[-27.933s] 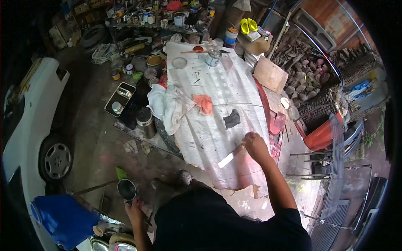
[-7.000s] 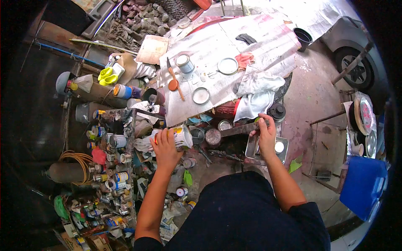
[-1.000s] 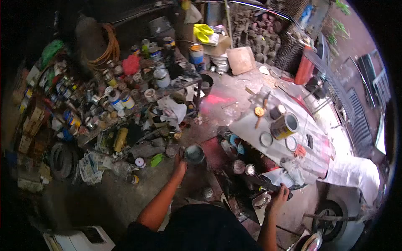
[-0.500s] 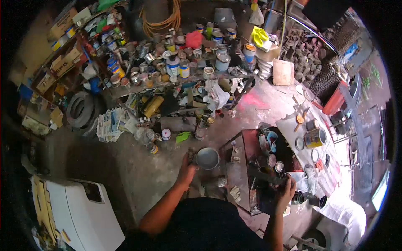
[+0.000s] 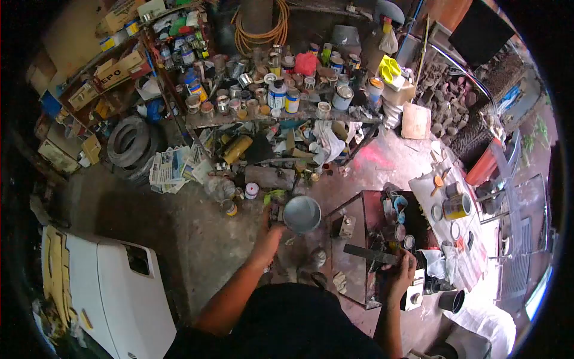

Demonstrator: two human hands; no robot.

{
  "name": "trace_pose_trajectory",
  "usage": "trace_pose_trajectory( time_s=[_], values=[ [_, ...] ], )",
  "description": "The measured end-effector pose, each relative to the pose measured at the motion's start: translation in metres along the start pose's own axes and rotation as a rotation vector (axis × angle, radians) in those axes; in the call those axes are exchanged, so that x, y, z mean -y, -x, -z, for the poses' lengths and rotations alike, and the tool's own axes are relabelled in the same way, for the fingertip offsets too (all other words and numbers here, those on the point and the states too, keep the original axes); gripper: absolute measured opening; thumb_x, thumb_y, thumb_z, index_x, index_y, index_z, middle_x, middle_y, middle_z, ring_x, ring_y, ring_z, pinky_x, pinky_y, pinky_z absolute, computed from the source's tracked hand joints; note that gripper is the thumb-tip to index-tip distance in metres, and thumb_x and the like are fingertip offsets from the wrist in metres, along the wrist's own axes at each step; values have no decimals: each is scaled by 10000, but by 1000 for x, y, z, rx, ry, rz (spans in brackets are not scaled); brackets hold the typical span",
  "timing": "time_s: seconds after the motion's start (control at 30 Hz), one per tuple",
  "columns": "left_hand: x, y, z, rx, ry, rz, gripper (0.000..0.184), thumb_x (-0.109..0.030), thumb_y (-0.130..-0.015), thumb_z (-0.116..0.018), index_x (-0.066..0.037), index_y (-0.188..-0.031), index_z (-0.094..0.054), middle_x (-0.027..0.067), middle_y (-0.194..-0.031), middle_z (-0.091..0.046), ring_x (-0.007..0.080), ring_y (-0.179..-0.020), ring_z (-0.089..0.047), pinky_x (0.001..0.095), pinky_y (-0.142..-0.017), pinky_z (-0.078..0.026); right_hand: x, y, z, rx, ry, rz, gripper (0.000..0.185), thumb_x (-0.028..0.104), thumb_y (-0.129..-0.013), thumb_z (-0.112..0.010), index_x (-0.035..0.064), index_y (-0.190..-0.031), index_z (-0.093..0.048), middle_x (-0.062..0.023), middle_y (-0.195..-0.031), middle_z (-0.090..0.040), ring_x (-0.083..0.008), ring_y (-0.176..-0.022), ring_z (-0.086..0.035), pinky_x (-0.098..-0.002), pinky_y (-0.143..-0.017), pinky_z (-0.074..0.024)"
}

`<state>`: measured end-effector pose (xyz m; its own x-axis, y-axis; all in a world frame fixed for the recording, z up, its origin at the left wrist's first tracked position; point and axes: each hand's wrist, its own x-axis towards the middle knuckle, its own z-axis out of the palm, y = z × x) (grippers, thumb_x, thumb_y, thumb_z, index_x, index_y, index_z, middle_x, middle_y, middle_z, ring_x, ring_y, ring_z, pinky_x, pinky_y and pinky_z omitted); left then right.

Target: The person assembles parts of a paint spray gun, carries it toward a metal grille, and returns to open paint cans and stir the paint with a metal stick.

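My left hand [image 5: 270, 238] is closed around a dark fitting at the side of an open grey cup [image 5: 302, 214]; the cup's wide mouth faces up towards me. Its fingers are partly hidden by the fitting, whose kind I cannot make out. On the other side, my right hand [image 5: 405, 272] grips one end of a long, flat, dark strip [image 5: 366, 253], which points left across the dark red metal stand [image 5: 347, 263]. The strip and the cup are apart.
Paint cans [image 5: 292, 102] crowd a long bench ahead. An opened can [image 5: 457, 206] stands on the covered surface at right. Newspapers [image 5: 173, 169] and tyres [image 5: 128, 140] lie at left, near a white vehicle panel [image 5: 122, 287]. A black cup [image 5: 452, 301] sits at lower right.
The view has shifted, so the bench appears lower and further right. The grey cup is slightly higher in view. The strip now shows more plainly, extended leftward over the stand.
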<state>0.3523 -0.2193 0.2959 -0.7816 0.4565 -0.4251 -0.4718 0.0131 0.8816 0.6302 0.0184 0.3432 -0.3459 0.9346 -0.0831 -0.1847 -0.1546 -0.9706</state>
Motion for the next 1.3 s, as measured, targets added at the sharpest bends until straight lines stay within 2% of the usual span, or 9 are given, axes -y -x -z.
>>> trace_pose_trajectory(
  time_s=[0.17, 0.33, 0.43, 0.47, 0.67, 1.0, 1.1, 1.2, 1.3],
  values=[
    [-82, 7, -2, 49, 99, -154, 933, -139, -837, -714, -58, -1609, -195, 97, -1403, -518, 142, -1130, -548, 318, -908, -485, -7, 7, -2, -28, -90, 56, 246, 245, -1041, -584, 42, -1180, -591, -42, -994, -627, -114, -822, -595, -253, -653, -486],
    [-141, 12, -23, 44, 76, -407, 989, -65, -803, -793, -36, -1601, -209, 79, -1395, -523, 130, -1142, -542, 318, -958, -477, 12, 19, -27, -23, -91, 92, 239, 229, -1045, -562, 33, -1181, -564, -81, -862, -637, -152, -595, -609, -268, -537, -495],
    [-156, 8, -30, 48, 41, -537, 982, -51, -797, -807, -29, -1593, -232, 80, -1404, -519, 141, -1186, -529, 302, -994, -463, 12, 18, -30, -14, -82, 140, 239, 236, -1043, -563, 38, -1178, -565, -76, -852, -630, -150, -599, -605, -274, -541, -506],
    [-160, 8, -33, 63, 68, -572, 980, -53, -797, -810, -25, -1591, -236, 81, -1406, -517, 141, -1196, -524, 295, -999, -460, 14, 22, -28, -13, -59, 78, 242, 258, -1040, -578, 45, -1151, -601, -63, -1004, -640, -127, -674, -590, -260, -573, -492],
    [-186, 21, -48, 113, 143, -704, 973, -49, -806, -811, -5, -1585, -231, 99, -1423, -501, 139, -1215, -516, 266, -1005, -451, 8, 25, -35, -49, -160, 81, 205, 225, -1038, -574, 43, -1131, -596, -65, -939, -646, -138, -670, -601, -264, -578, -497],
    [-140, -15, -25, 4, 29, -621, 897, -53, -824, -806, -25, -1564, -300, 102, -1389, -529, 173, -1157, -569, 288, -959, -494, -27, 23, -24, -151, 37, 86, 220, 258, -1032, -588, 73, -1146, -618, -42, -922, -646, -127, -728, -610, -282, -564, -512],
    [-117, 6, -12, -8, -53, -176, 832, -93, -846, -798, -38, -1541, -346, 89, -1305, -585, 178, -1061, -606, 301, -882, -521, -9, 37, -31, -100, 3, 23, 238, 258, -1035, -580, 52, -1151, -610, -41, -903, -637, -134, -748, -615, -304, -594, -523],
    [-42, 0, -1, -5, -219, -161, 760, -149, -864, -794, -45, -1504, -397, 75, -1215, -630, 169, -992, -618, 294, -819, -522, -15, 41, -19, -127, 9, -29, 255, 255, -1037, -574, 30, -1153, -601, -54, -863, -614, -140, -703, -600, -314, -591, -522],
    [-2, -26, -4, 106, -257, 109, 718, -166, -867, -797, -38, -1474, -435, 81, -1232, -623, 174, -992, -615, 310, -837, -515, -25, 39, -6, -189, 8, -59, 270, 258, -1039, -569, 17, -1159, -593, -67, -843, -603, -149, -668, -593, -316, -587, -523]
  ],
)
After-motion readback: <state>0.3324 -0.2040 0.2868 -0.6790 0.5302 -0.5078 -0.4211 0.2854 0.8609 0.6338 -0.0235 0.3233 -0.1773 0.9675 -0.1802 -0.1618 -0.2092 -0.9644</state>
